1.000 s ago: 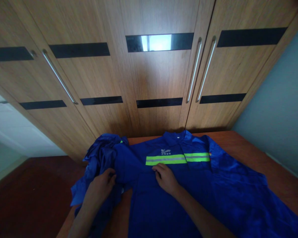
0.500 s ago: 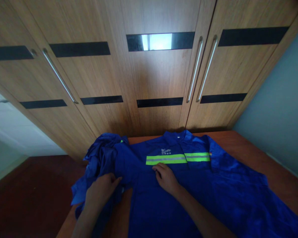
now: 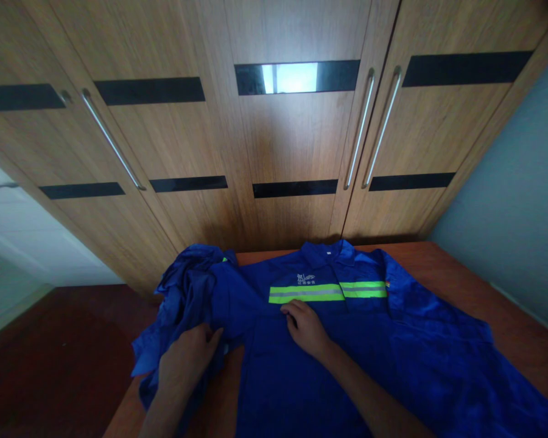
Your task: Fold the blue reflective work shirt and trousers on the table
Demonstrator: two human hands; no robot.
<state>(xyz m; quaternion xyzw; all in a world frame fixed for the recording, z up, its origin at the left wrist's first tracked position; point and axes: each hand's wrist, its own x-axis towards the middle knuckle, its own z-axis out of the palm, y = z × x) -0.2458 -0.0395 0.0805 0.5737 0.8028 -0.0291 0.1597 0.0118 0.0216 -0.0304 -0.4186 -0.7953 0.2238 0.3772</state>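
A blue work jacket (image 3: pixel 365 359) lies spread out, its collar at the far end and a lime-and-grey reflective band (image 3: pixel 307 294) across the chest. My right hand (image 3: pixel 304 325) rests on the front just below the band, fingers curled and closed on the cloth. To the left is a crumpled heap of blue clothing (image 3: pixel 182 298), against the jacket's left sleeve. Over the near part of this heap my left hand (image 3: pixel 189 353) bends its fingers down into the fabric, thumb pointing right. Its fingertips are hidden.
The jacket lies on a reddish-brown wooden surface (image 3: pixel 442 267). Behind it stands a wooden wardrobe (image 3: pixel 292 137) with metal handles and dark strips. A blue-grey wall (image 3: pixel 506 201) is at right, a white door (image 3: pixel 18 225) at left, above a dark red floor (image 3: pixel 64 347).
My left hand has shifted very slightly down and right over the heap. My right hand and the jacket stay in place. The camera view has tilted a little.
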